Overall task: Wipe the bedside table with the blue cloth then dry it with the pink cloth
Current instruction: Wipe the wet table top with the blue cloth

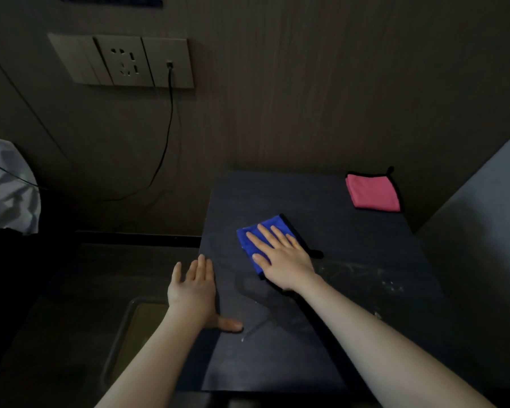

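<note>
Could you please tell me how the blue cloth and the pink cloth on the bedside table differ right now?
The blue cloth lies near the middle of the bedside table under the flat right hand; the pink cloth sits untouched at the far right corner. The blue cloth is partly hidden by that hand, while the pink cloth shows fully. Both are folded, with dark edging and a small loop.

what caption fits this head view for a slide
Right hand presses the folded blue cloth flat on the dark bedside table; left hand rests at its edge, pink cloth waiting.
</note>
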